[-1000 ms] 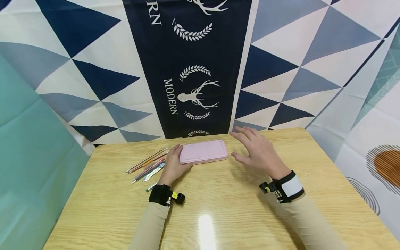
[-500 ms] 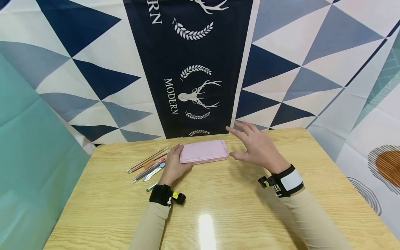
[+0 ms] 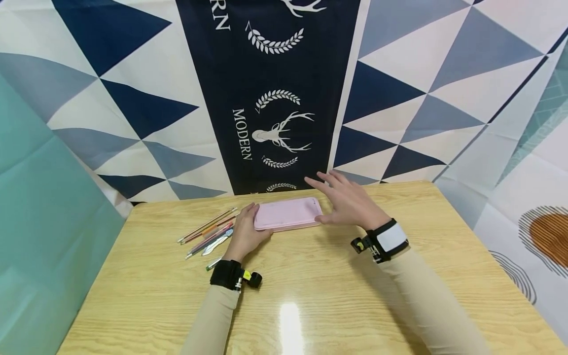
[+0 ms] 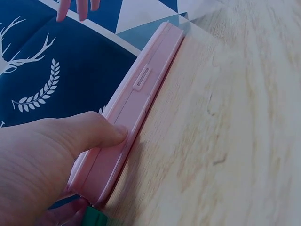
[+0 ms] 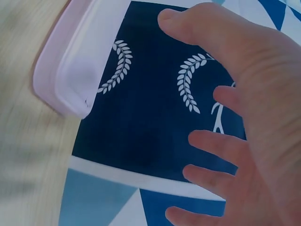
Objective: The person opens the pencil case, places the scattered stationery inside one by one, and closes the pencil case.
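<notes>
A pink pencil case (image 3: 287, 213), its lid closed, lies flat near the table's back edge. My left hand (image 3: 245, 235) grips its left end; in the left wrist view the thumb (image 4: 106, 131) presses on the front side, left of a small latch (image 4: 142, 77). Most of that hand's other fingers are hidden there. My right hand (image 3: 350, 201) hovers by the case's right end, fingers spread and holding nothing. A gap shows between the right thumb (image 5: 181, 26) and the pencil case (image 5: 75, 61) in the right wrist view.
Several pencils and pens (image 3: 208, 229) lie beside my left hand, along with a silvery-white tool (image 3: 217, 241) and a green-ended pen (image 3: 213, 264) partly behind the wrist. A patterned cloth (image 3: 284, 98) rises behind the wooden table (image 3: 310, 286).
My right hand has moved left, closer to the right end of the pencil case. The left hand keeps its grip, and the case lies where it was.
</notes>
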`<state>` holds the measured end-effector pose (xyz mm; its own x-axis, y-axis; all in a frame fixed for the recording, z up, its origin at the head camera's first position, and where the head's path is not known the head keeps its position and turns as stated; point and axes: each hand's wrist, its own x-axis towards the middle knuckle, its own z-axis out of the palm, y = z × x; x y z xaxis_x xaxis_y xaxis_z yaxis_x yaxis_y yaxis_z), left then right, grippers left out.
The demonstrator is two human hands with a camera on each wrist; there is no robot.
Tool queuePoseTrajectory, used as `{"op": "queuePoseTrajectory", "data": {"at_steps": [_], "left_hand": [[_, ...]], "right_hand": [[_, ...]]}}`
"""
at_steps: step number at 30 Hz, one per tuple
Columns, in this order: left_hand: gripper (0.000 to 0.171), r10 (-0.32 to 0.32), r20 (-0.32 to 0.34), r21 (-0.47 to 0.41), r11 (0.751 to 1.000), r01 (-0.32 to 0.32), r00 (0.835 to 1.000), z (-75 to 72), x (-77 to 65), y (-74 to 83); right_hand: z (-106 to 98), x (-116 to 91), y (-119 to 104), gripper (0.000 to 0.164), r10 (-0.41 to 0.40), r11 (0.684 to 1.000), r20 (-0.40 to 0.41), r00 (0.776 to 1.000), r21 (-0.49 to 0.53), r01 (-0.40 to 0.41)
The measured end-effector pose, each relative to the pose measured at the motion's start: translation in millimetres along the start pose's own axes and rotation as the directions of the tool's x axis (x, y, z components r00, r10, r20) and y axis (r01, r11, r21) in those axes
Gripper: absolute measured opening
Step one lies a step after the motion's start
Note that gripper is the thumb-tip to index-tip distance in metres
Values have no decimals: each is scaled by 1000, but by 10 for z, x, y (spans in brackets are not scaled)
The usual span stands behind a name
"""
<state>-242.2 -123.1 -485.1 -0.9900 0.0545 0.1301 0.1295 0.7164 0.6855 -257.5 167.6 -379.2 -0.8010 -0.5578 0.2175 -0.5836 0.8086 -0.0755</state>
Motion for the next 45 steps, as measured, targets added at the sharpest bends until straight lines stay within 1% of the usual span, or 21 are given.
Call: {"op": "queuePoseTrajectory", "data": {"at_steps": [5,10,14,17,22,26,31,34,37,39,45], "left_hand": [[87,20,-9,6,1000,-20,1000,-13,1,-2],[88,0,3,2,1000,0,1000,-23,-22,-4],[88,5,-1,5,1000,-5,1000,-30,-21,-12],[87,6,-3,8,1000,-6,1000,-36,-16,-16],[87,8,6,3,1000,-8,1000,-46,-15,-4],[87,6,8,2,1000,-6,1000,-48,-14,-1],[88,18,11,10,1000,-18,1000,-48,-14,-15],[88,28,10,5,1000,-28,1000,-41,-11,-27],[87,43,2,0,999,-43,999,-29,-11,-35],[87,52,-5,-2,999,-52,999,-20,-14,-38],[88,55,-1,-5,998,-55,998,-19,-18,-38]], "right_hand": [[52,167,-70,105,-6,1000,71,997,20,5],[142,297,-176,105,-7,999,149,989,32,2],[235,402,-266,104,8,999,186,983,35,-15],[325,466,-325,104,-3,999,204,979,47,-7],[464,492,-401,102,-6,997,227,974,74,-12],[556,487,-449,99,12,994,259,966,99,-39],[645,511,-498,102,47,988,307,951,124,-89],[681,532,-517,104,56,988,336,940,118,-101],[712,547,-532,102,64,992,356,932,82,-99],[716,554,-548,100,69,993,355,932,65,-99],[719,589,-603,96,85,995,337,938,27,-99]]}}
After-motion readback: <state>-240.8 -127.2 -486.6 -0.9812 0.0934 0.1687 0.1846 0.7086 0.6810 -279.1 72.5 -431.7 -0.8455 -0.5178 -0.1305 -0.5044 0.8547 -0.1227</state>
